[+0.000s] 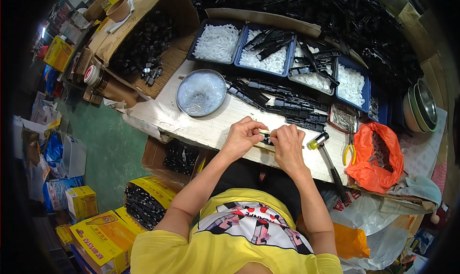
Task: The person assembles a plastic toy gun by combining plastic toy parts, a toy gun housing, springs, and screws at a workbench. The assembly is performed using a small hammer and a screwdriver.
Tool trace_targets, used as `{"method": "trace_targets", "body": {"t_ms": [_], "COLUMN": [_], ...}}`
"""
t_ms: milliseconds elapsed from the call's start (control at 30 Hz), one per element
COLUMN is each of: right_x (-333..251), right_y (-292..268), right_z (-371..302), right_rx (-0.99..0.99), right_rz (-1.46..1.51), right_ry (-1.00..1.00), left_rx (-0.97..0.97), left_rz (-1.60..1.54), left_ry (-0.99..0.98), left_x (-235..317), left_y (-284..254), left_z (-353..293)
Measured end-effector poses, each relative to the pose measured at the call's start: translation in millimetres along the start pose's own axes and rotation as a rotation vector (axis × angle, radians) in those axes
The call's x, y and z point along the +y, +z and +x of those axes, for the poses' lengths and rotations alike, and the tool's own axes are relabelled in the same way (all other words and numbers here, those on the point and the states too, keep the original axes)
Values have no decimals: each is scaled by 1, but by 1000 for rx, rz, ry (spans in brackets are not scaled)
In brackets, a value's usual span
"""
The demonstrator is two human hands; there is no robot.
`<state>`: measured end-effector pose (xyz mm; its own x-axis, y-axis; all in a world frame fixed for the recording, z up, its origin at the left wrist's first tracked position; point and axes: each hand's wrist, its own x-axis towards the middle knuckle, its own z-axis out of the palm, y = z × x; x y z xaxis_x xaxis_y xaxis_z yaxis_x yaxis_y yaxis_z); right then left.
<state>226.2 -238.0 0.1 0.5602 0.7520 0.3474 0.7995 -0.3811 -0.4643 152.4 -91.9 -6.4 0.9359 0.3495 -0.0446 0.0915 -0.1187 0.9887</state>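
Observation:
At the front edge of the white table, my left hand and my right hand face each other with fingers bent and pinched. Between them shows a small black plastic part by a pale wooden strip. The fingertips of my right hand press on the black part's right end. My left thumb and forefinger are pinched together at its left end; what they hold is hidden. Just beyond my hands lie rows of black plastic parts. A hammer with a yellowish-green face rests right of my right hand.
Blue bins of white plastic pieces line the back, below a heap of black parts. A round metal bowl with clear pieces stands left. Yellow-handled pliers and an orange bag lie right. A cardboard box stands far left.

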Motion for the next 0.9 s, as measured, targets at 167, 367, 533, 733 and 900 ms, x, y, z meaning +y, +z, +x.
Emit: {"method": "trace_targets", "body": {"t_ms": [167,367,533,733,900], "right_x": [-1,-1,-1,3,24], "right_y": [7,10,17,3,-17], "right_z": [-1,-3,-6,-1,1], "right_rx": [-2,48,96,23,72], "right_rz": [-108,-76,-81,-127,36], "right_ry": [-38,-41,-8,-98,-45], "left_rx": [-17,-60,-85,-131,-233], "left_rz": [84,322,326,380,803], "left_ry": [0,34,66,13,84], "left_x": [2,8,2,13,29], "left_y": [2,2,0,2,9], "left_z": [1,5,7,12,24]}}
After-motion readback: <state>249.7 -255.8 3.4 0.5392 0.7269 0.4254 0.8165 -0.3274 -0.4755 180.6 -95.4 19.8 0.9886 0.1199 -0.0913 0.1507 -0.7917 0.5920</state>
